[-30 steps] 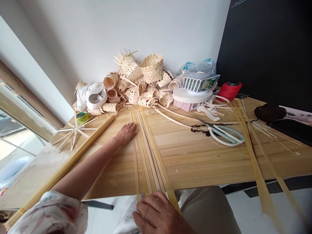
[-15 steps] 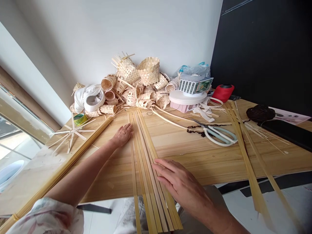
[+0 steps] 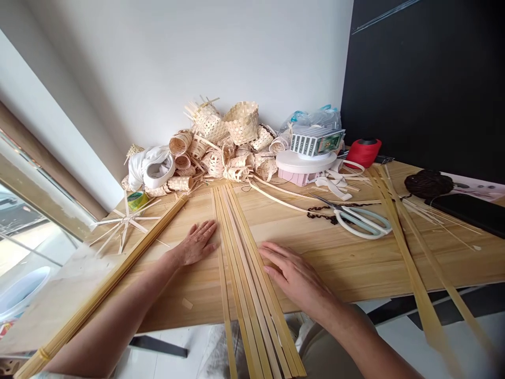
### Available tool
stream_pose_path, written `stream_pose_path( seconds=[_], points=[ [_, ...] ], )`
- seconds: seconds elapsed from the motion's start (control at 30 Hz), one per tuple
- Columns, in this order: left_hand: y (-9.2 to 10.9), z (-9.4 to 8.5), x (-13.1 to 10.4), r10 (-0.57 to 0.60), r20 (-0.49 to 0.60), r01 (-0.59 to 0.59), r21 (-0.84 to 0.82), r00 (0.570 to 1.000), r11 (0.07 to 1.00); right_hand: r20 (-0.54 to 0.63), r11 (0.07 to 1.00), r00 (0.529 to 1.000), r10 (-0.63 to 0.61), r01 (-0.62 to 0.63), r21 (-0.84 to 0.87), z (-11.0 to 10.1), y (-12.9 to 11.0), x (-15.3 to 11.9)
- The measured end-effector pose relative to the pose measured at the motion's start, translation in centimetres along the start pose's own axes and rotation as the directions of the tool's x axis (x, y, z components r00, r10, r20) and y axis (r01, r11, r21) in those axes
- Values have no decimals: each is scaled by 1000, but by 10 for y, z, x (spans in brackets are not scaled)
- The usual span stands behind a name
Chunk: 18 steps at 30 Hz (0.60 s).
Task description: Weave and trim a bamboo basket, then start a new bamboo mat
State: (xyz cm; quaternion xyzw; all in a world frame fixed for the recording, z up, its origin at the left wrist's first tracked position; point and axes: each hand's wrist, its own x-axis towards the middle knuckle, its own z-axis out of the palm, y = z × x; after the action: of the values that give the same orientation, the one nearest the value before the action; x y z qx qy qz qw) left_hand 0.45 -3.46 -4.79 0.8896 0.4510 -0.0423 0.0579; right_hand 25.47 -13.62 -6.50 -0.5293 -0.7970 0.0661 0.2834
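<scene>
Several long flat bamboo strips lie side by side on the table, their near ends jutting over its front edge. My left hand rests palm down just left of them, fingers loosely extended, holding nothing. On the other side my right hand has its fingers stretched out, the fingertips at the right edge of the rightmost strip. It grips nothing that I can see. The strips spread slightly apart toward me and lie closer together at the far end.
A tied bundle of strips slants along the left, beside a star of crossed strips. Woven baskets pile up at the back. Scissors, a red thread spool and more long strips are on the right.
My left hand has drawn back slightly toward me and sits flatter on the table. My right hand has moved a little forward along the strips' right edge. The view has shifted slightly.
</scene>
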Motion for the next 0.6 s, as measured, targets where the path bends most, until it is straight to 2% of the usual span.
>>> stream_pose_path(
  seconds=[0.3,0.6],
  points=[
    [6,-2,1,-21,-18,21,-21,1000,1000,-51,1000,999,-16,17,10,6,2,-5],
    [8,-1,1,-17,-38,16,-15,999,1000,-15,1000,1000,-3,3,-4,5,1,-5]
  ],
)
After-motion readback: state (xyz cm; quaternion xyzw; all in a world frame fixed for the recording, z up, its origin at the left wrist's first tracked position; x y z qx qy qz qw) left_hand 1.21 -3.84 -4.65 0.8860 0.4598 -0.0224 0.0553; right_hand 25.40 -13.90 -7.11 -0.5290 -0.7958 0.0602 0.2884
